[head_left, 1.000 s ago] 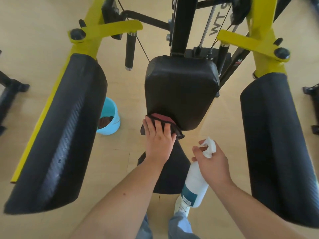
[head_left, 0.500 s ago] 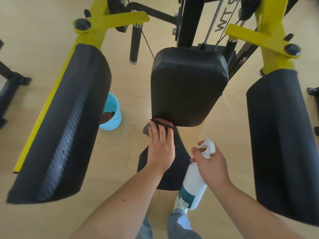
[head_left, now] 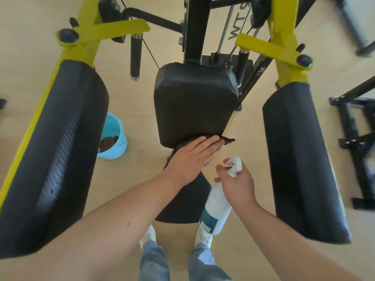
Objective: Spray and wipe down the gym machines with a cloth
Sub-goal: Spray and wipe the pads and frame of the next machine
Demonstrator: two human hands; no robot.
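Note:
A black padded back pad (head_left: 194, 102) of a yellow-framed gym machine stands in the middle of the view. My left hand (head_left: 192, 159) lies flat with straight fingers on a dark cloth (head_left: 227, 141), pressing it against the pad's lower edge. The cloth pokes out past my fingertips to the right. Below the hand is the black seat (head_left: 182, 207). My right hand (head_left: 237, 183) grips the neck of a white spray bottle (head_left: 217, 207) with a teal label, nozzle up, just right of the seat.
Two long black arm pads (head_left: 60, 151) (head_left: 300, 159) on yellow arms flank the seat. A light blue bucket (head_left: 116, 138) with a dark rag stands on the wooden floor at left. Black equipment frames (head_left: 353, 138) sit at the right edge. My shoes (head_left: 203, 238) stand under the seat.
My left hand slid the cloth rightward along the pad's bottom edge and turned so its fingers point right. The right hand with the bottle stayed about where it was.

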